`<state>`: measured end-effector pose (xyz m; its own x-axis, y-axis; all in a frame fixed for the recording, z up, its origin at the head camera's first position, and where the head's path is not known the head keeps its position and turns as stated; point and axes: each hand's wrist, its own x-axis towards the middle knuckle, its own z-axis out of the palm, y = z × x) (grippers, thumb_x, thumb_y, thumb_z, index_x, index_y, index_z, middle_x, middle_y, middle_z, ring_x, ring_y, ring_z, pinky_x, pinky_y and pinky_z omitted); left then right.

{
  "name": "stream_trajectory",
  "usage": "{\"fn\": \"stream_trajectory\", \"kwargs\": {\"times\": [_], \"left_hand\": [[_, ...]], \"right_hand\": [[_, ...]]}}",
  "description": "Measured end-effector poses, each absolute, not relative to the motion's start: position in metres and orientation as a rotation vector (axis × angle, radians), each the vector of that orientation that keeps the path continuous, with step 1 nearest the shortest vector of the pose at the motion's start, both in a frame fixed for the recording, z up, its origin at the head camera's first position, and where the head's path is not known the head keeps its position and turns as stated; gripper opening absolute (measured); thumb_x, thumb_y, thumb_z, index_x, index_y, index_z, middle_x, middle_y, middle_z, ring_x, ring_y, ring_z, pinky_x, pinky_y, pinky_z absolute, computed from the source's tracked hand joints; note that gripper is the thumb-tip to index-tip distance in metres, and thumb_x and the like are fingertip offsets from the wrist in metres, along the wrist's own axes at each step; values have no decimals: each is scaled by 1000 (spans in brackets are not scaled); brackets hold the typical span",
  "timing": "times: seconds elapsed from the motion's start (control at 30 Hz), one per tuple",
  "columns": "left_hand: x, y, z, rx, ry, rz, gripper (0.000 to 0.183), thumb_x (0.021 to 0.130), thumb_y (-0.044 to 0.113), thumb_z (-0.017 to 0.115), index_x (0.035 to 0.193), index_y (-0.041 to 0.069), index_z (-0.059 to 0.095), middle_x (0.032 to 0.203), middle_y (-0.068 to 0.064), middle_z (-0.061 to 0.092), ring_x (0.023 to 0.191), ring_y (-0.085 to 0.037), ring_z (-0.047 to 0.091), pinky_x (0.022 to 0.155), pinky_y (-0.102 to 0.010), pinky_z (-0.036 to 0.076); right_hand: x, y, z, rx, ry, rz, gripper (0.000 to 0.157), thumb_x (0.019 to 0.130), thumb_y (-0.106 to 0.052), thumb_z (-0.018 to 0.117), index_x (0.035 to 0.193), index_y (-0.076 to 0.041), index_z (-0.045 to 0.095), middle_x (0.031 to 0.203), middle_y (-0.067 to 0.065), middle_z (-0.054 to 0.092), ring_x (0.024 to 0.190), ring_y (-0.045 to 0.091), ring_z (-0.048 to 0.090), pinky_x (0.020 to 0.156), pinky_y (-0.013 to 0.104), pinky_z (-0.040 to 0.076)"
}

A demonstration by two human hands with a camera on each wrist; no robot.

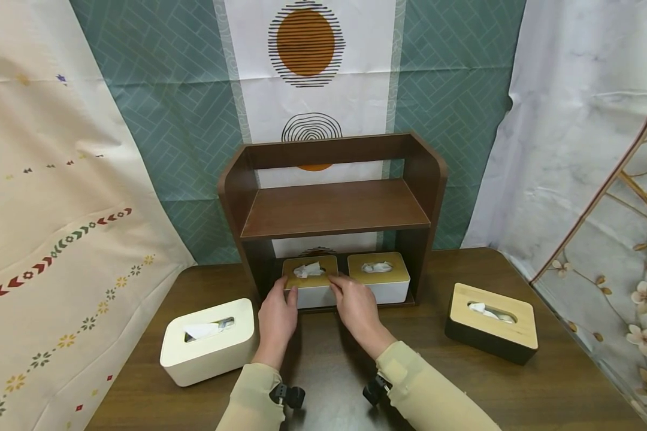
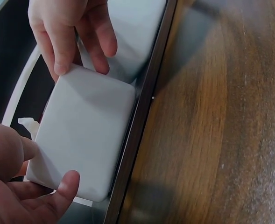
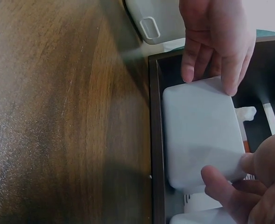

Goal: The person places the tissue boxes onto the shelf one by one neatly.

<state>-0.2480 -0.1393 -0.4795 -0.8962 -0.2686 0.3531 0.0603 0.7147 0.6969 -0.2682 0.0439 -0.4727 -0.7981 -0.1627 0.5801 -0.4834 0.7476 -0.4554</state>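
A white tissue box (image 1: 316,297) with a gold lid and a tuft of tissue sits on the bottom shelf, left of a matching tissue box (image 1: 390,291). My left hand (image 1: 277,318) holds its left end, and the right hand (image 1: 358,307) grips its right end. Both wrist views show the box's plain white front (image 2: 86,128) between the hands, fingers and thumbs at its ends. In the right wrist view, the left hand (image 3: 219,39) is at the top and the right hand (image 3: 254,186) at lower right. The box's back is hidden.
The brown two-tier shelf (image 1: 334,209) stands at the back of the wooden table (image 1: 329,389). A cream tissue box (image 1: 210,341) lies to the left; a black tissue box with a light wood lid (image 1: 493,320) is on the right. Patterned cloths (image 1: 194,120) hang around the table.
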Motion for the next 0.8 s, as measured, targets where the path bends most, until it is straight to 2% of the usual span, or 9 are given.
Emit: {"fn": "stream_trajectory", "kwargs": {"times": [0.33, 0.6, 0.8], "left_hand": [[-248, -137, -484, 128, -2448, -997, 41, 111, 21, 67, 144, -3, 65, 139, -28, 70, 122, -50, 70, 98, -67, 56], [-241, -130, -480, 84, -2465, -951, 49, 109, 19, 69, 154, 0, 59, 160, -40, 45, 130, -58, 63, 95, -72, 56], [-234, -126, -477, 8, -2401, -827, 50, 109, 22, 71, 152, 0, 58, 159, -38, 48, 123, -57, 67, 85, -73, 58]], "right_hand": [[-267, 43, -473, 505, -2429, 817, 17, 106, -10, 76, 121, -6, 84, 120, 10, 82, 104, 32, 80, 81, 53, 64], [-258, 43, -471, 483, -2480, 749, 33, 106, -17, 77, 136, -4, 76, 131, 21, 77, 110, 39, 78, 85, 55, 65], [-250, 43, -465, 488, -2478, 760, 40, 108, -21, 76, 144, -3, 71, 141, 23, 71, 115, 41, 77, 87, 57, 64]]}}
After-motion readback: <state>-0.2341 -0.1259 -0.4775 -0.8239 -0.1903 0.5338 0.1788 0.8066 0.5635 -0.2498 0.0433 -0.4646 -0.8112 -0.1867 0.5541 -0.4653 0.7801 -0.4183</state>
